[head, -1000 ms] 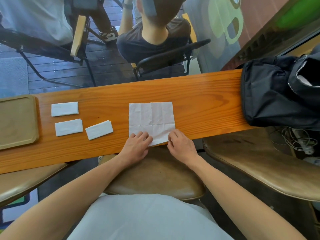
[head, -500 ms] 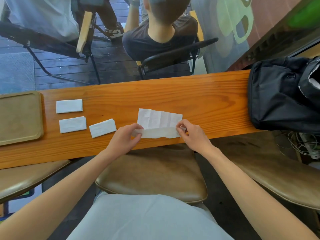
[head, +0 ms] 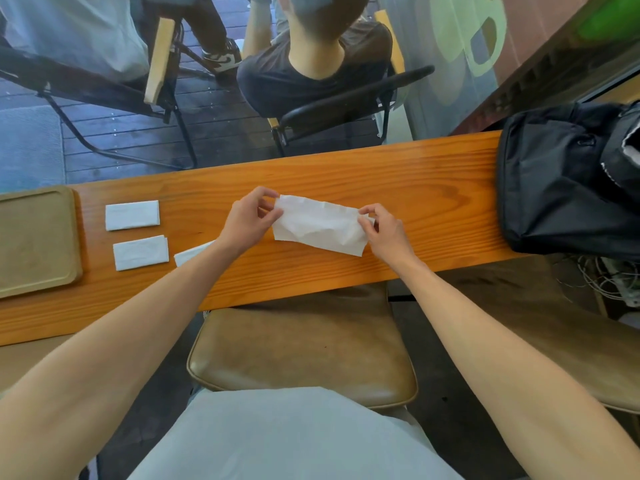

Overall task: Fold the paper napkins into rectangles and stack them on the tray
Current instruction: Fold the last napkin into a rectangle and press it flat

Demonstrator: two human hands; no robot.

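Observation:
A white paper napkin (head: pixel 318 225), folded in half into a long strip, lies across the middle of the wooden counter (head: pixel 415 188). My left hand (head: pixel 247 220) pinches its far left corner and my right hand (head: pixel 384 232) pinches its far right corner. Three folded white napkins lie to the left: one (head: pixel 132 215) at the back, one (head: pixel 141 252) in front of it, and a third (head: pixel 192 256) partly hidden by my left forearm. A tan tray (head: pixel 34 240) sits at the counter's left end with nothing on it.
A black bag (head: pixel 561 181) fills the counter's right end. Brown padded stools (head: pixel 301 355) stand below the near edge, with cables (head: pixel 609 275) at the right. Beyond the counter a person sits in a black chair (head: pixel 346 102) behind glass.
The napkin lay open and flat with my hands at its near edge. Both hands lifted that edge and carried it away from me onto the far edge, halving the napkin.

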